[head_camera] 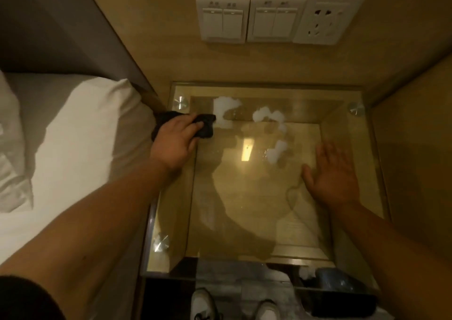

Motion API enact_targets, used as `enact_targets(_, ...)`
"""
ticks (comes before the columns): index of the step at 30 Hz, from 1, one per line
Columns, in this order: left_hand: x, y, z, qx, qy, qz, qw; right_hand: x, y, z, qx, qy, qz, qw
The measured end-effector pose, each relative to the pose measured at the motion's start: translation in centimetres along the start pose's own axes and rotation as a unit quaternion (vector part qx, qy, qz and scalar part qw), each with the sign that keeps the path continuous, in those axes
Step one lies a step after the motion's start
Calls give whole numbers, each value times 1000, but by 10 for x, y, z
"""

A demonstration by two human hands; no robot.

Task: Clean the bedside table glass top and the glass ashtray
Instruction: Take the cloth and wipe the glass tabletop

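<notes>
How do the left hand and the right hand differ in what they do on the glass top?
The left hand presses a dark cloth at the far left corner of the glass top; the right hand is empty. The left shows its back; the right lies open, fingers spread. Both are bare and near the white foam.

— What did the person wear on the arms?

— Very little showed. A dark, almost black sleeve (27, 297) sat in the lower left corner of the frame, ending high on the left arm. Below it the left forearm (110, 212) was bare to the wrist. The right forearm (396, 243), coming in from the lower right, was bare too, with no sleeve in view.

— Rings, a watch?

— None could be made out on the left hand (176, 141) or the right hand (335, 175).

— And the feet?

— Two pale, whitish shoes (234, 305) with dark laces showed at the bottom centre, toes blurred.
</notes>
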State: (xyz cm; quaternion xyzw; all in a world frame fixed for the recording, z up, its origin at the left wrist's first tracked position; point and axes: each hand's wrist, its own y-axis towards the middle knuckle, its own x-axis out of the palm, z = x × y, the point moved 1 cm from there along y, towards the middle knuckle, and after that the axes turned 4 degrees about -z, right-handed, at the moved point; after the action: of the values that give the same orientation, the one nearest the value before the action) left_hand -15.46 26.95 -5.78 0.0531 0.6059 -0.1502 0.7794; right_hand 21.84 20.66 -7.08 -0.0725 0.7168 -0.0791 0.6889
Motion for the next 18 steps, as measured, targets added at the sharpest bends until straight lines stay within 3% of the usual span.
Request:
enact_targets(10, 42, -226, 83, -46, -32, -7, 998, -4, -2, -1, 3, 27, -17, 999)
enact_targets(16, 47, -281, 115, -109, -33, -9, 993, -1, -4, 0, 0, 31, -24, 999)
enact_targets(18, 41, -291, 124, -192, -133, -8, 972, 0, -5, 1, 0, 27, -20, 999)
